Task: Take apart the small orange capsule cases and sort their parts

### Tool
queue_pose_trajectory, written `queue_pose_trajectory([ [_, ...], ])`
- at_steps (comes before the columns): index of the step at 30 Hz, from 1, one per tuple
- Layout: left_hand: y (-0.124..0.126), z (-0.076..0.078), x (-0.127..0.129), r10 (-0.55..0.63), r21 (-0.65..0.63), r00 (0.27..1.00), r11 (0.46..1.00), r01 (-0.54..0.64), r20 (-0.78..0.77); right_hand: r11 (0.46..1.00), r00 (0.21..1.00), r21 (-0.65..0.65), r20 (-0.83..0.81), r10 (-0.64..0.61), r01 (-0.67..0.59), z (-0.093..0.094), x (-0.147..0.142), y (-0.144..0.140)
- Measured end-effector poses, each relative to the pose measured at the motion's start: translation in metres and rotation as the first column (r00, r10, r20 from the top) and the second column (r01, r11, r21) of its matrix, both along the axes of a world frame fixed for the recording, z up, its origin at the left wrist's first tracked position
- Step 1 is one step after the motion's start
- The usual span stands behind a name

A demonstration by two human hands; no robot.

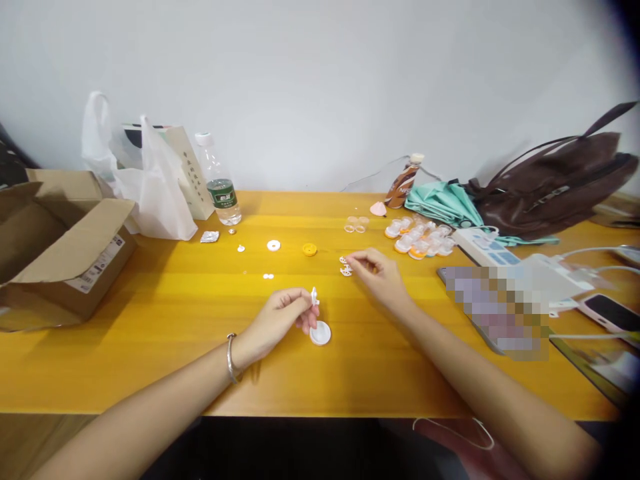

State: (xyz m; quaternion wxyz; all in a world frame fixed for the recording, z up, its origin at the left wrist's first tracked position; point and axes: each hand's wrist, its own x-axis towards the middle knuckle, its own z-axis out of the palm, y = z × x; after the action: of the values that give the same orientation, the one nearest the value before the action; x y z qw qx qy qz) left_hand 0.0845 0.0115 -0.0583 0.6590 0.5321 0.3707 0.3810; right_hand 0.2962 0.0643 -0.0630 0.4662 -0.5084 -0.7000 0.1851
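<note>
Pinched in my left hand [283,317] is a small white plastic part [315,296], held upright above the table. Just below those fingers lies a round white cap [321,333]. My right hand [377,275] has its thumb and forefinger together at a little group of white plastic pieces [345,269]; whether a piece is between the fingertips I cannot make out. Farther back are a yellow disc [309,249], a white ring [273,245], a small white piece [241,248] and two tiny white discs [269,276].
At left stand a cardboard box [75,267], a white plastic bag [155,193] and a water bottle [223,193]. Several clear-and-orange capsules [420,239], a brown bottle [404,181], a teal umbrella [443,205], a brown bag [545,190], a power strip [487,250] and a phone [480,313] are at right.
</note>
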Motion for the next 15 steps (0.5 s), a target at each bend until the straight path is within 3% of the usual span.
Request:
queue_pose_trajectory([
  [3,-0.002,-0.001,0.001,-0.035,-0.039,0.999,0.999,0.037,0.041,0.941,0.943,0.062,0.006,0.334,-0.334,0.013,-0.022,-0.043],
  [4,-0.003,-0.001,0.001,-0.047,-0.048,0.998,0.998,0.049,0.045,0.921,0.924,0.075,0.003,0.382,-0.382,0.015,-0.028,-0.054],
  [8,-0.005,-0.001,0.003,-0.095,-0.062,0.994,0.993,0.098,0.048,0.941,0.944,0.098,-0.038,0.329,-0.324,0.008,-0.041,-0.076],
  [15,-0.006,0.003,0.003,-0.156,-0.025,0.988,0.987,0.156,0.0,0.982,0.976,0.056,-0.108,0.188,-0.183,0.004,-0.04,-0.074],
])
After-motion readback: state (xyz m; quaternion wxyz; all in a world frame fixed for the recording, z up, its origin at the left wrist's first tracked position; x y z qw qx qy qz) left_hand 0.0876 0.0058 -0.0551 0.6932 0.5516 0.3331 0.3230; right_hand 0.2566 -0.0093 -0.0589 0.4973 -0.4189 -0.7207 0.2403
